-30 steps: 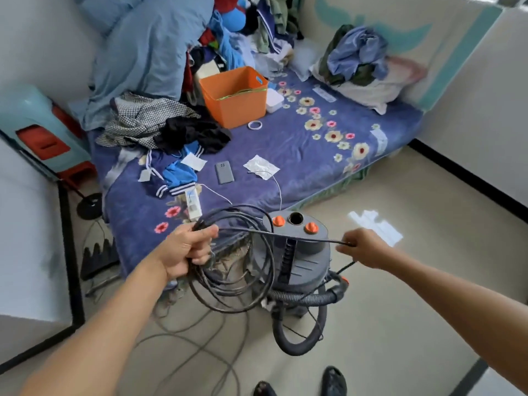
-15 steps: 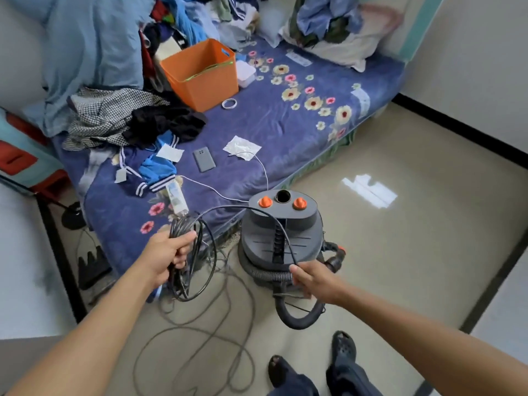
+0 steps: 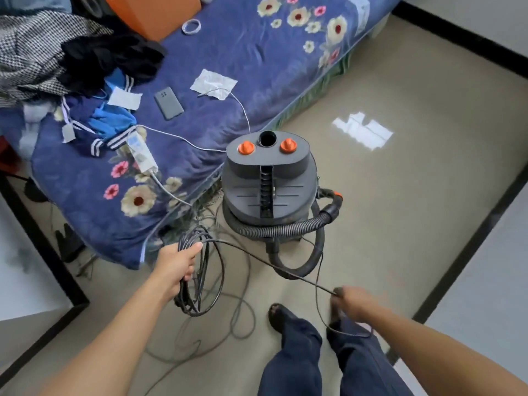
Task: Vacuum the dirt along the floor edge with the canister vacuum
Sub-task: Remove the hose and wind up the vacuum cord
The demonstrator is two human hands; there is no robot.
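Observation:
A grey canister vacuum [image 3: 270, 181] with two orange knobs stands on the beige floor beside the bed. Its ribbed black hose [image 3: 288, 231] wraps round the base and loops down in front. My left hand [image 3: 178, 262] grips a coil of black power cord [image 3: 204, 281] that hangs below the fist. One strand runs taut from the coil to my right hand [image 3: 353, 302], which pinches it low at the right, blurred by motion. More cord lies in loose loops on the floor [image 3: 237, 318].
A blue flowered mattress [image 3: 217, 90] holds clothes, a phone [image 3: 169, 103], a power strip [image 3: 142, 152] and an orange tub [image 3: 160, 10]. Black skirting [image 3: 468, 247] edges the floor at right and left. My legs and feet [image 3: 288, 321] stand below the vacuum.
My right hand has drawn a length of cord out from the coil, moving back and to the right away from the vacuum. The view has tilted further down.

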